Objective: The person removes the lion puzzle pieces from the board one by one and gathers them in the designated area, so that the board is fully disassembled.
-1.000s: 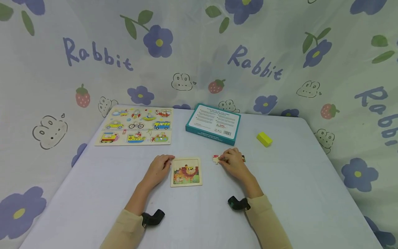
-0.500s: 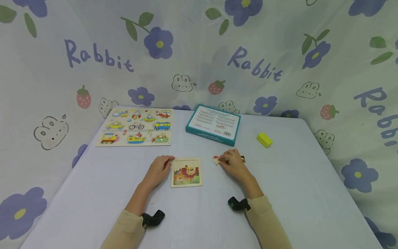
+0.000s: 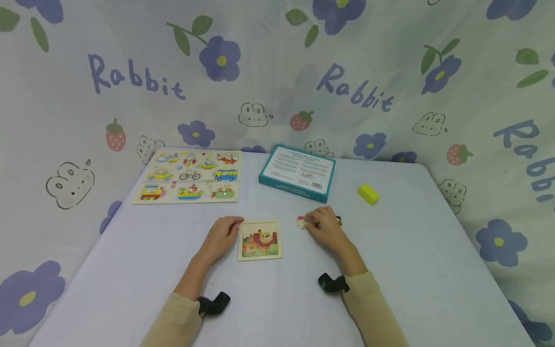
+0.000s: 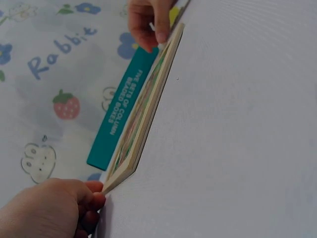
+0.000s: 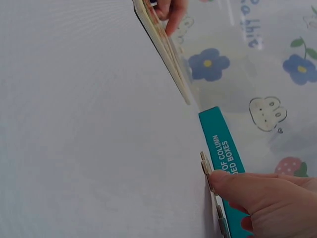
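Note:
A square wooden jigsaw tray with a lion picture lies on the white cloth; its upper strip is bare wood. My left hand holds the tray's far left corner with its fingertips, as the left wrist view also shows. To the right of the tray, my right hand pinches a jigsaw piece, thumb in front. More of the pieces show on both sides of the fingers, one light with red and one dark. The hand hides the rest of them.
A wooden vehicle puzzle board lies at the back left. Behind the hands is a teal box with a white printed label. A yellow block sits at the right. The patterned curtain hangs behind the table.
The right fingers have shifted very slightly at the pieces. The left hand and the tray keep their places.

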{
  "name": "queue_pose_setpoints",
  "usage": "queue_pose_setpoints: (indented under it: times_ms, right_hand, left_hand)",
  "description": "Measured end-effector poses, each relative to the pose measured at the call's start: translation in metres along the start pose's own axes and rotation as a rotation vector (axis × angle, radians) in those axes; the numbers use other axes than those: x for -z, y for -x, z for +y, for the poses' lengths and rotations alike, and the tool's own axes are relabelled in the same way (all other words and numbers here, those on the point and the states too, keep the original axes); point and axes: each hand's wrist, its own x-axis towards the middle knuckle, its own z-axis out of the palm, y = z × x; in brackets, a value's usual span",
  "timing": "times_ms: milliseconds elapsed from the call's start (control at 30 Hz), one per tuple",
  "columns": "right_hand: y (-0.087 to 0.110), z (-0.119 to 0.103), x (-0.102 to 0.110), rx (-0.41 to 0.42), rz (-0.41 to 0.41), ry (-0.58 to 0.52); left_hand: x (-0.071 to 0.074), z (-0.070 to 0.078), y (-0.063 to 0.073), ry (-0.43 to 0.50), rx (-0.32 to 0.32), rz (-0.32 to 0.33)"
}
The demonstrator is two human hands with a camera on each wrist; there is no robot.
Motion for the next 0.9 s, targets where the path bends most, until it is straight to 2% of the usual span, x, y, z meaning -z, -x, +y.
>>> queue_pose_setpoints:
  times_ms: [267, 500, 667, 900]
  right_hand:
    - [-0.001, -0.004, -0.005, 0.035, 0.032, -0.036]
    - [-0.003, -0.018, -0.014, 0.088, -0.035, -0.05]
    - [-0.002, -0.03, -0.022, 0.155, -0.076, -0.027]
    - [0.001, -0.046, -0.033, 0.196, -0.152, -0.004]
  left_hand:
    - [0.0, 0.001, 0.0, 0.009, -0.006, -0.001]
    - [0.0, 0.0, 0.0, -0.002, -0.017, -0.004]
    - [0.0, 0.001, 0.0, -0.002, 0.002, -0.021]
    - [0.0, 0.002, 0.0, -0.029, -0.006, -0.037]
